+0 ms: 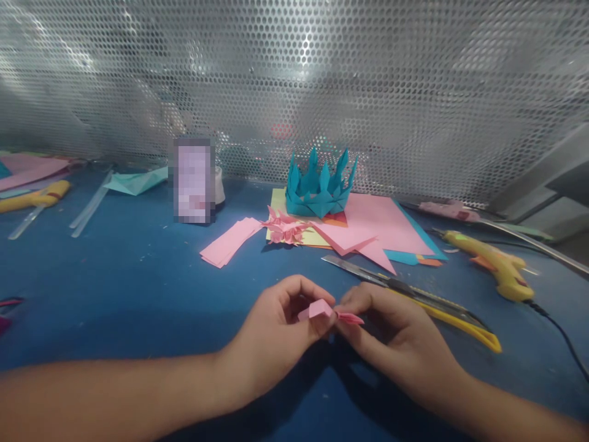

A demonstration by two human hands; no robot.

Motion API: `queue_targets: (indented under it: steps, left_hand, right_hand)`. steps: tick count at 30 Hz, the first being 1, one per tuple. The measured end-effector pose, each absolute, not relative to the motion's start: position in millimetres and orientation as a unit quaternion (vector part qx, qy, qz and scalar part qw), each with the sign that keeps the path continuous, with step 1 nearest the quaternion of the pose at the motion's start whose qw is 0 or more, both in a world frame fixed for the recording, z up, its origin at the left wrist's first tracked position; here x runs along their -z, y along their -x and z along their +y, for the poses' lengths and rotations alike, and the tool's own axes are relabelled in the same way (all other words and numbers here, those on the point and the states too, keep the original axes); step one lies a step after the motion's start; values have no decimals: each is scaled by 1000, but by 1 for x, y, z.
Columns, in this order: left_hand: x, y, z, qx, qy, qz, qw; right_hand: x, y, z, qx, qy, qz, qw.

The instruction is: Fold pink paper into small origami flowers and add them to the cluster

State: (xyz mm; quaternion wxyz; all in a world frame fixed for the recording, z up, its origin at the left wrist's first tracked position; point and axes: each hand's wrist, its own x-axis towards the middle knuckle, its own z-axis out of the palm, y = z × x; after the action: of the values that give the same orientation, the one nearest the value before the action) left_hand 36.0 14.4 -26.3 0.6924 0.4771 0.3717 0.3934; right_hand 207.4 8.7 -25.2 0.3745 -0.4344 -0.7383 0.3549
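Between my two hands is a small folded piece of pink paper (321, 309), held just above the blue table (138, 288). My left hand (280, 331) pinches its left part between thumb and fingers. My right hand (396, 337) grips the narrow, layered right end with thumb and forefinger. Fingers hide the middle of the fold. Just beyond my right hand lies a yellow-handled utility knife (460, 322), its blade pointing left. Ahead of my hands are a stack of pink paper strips (231, 241) and a cluster of folded pink paper pieces (285, 228).
A blue folded-paper crown (317, 193) stands on coloured paper sheets (386, 224) at the back. To the right lies a yellow glue gun (494, 264) with its cord; another glue gun (37, 197) is far left, near clear glue sticks (92, 202). A blurred phone (193, 181) stands upright. Behind rises a perforated metal panel (257, 80).
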Motion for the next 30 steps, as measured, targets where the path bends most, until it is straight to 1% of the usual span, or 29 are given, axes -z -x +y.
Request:
queue_targets:
  steps: [7,14,20,30]
  left_hand:
    - [23,-36,13,-391,-481,367,694]
    - [28,-38,11,-395,-486,359,692]
    - [29,-38,10,-369,-502,374,687]
    - [29,-38,11,-362,-502,384,685]
  right_hand:
    - [25,-207,9,-382,424,-723,389]
    - [22,-209,10,-426,437,-681,406]
    - [19,-207,12,-395,474,-690,377]
    - [18,-207,11,-397,453,-704,376]
